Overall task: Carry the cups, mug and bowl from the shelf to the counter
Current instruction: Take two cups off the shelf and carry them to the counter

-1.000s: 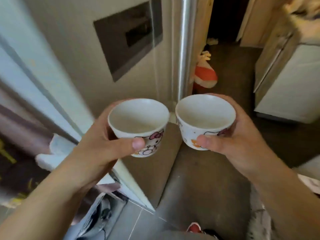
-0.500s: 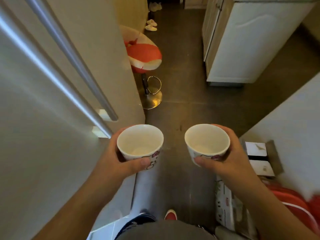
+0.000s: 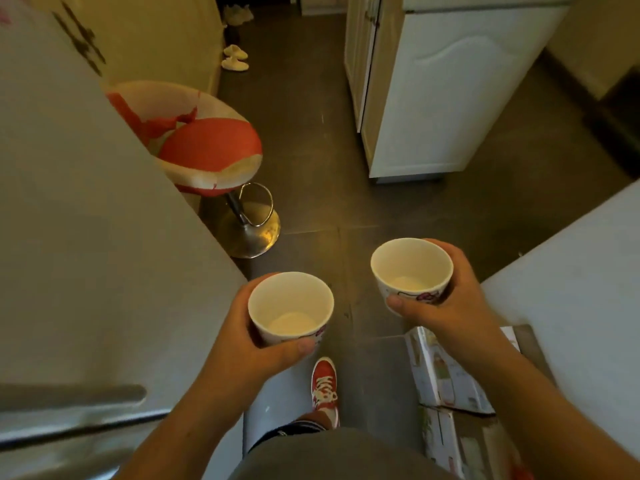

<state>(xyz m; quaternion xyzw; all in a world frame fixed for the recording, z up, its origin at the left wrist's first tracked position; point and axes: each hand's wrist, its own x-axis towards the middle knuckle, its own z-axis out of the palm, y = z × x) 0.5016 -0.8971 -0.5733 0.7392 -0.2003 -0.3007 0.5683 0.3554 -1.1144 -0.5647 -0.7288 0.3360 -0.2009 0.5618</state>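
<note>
- I see the left hand [image 3: 242,337] wrapped around the left cup [image 3: 290,308], thumb across the near wall, fingers behind it.
- The right hand [image 3: 450,306] is clamped on the right cup [image 3: 411,270] the same way, thumb on the printed side.
- Both cups are upright, empty, held apart above the dark floor [image 3: 311,133]; the right one sits higher in the view.
- A pale counter [image 3: 571,271] lies just right of the right hand.
- A red stool [image 3: 204,150] stands ahead on the left; a red shoe [image 3: 323,382] shows below the left cup.
</note>
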